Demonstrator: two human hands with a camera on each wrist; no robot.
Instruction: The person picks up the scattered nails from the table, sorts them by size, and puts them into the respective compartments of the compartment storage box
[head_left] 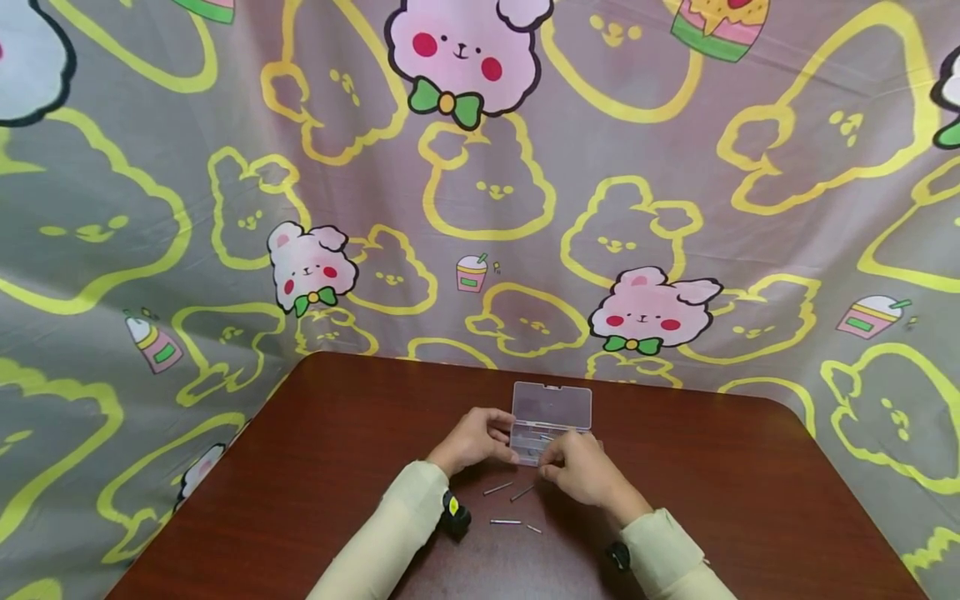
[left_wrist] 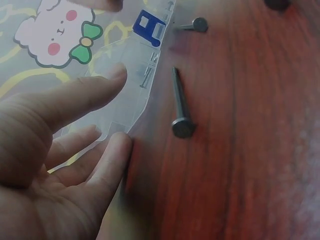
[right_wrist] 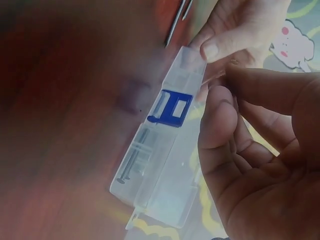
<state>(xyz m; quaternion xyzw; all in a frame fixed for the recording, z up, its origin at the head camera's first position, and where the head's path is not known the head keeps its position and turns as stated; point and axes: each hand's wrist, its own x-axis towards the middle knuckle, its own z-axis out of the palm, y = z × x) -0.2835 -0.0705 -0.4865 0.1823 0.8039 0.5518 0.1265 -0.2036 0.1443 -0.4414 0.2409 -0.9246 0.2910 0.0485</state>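
Observation:
A clear plastic box (head_left: 527, 450) lies with its lid (head_left: 552, 406) raised at the back. My left hand (head_left: 477, 439) grips its left end, the thumb at the front corner and fingers behind. My right hand (head_left: 583, 468) is over the box's right part, thumb and index finger brought together at the tips. I cannot tell whether a small thing is pinched there. Several nails, among them one nail (right_wrist: 131, 157), lie inside, seen through the front wall beside a blue latch (right_wrist: 175, 108). A large-headed nail (left_wrist: 181, 110) lies on the table in front of the box.
More loose nails lie in front of the box on the brown table (head_left: 360, 433), including one nail (head_left: 498, 488) and another nail (head_left: 506, 522). A patterned cloth (head_left: 487, 208) hangs around the table's back and sides. Each wrist wears a black camera (head_left: 455, 514).

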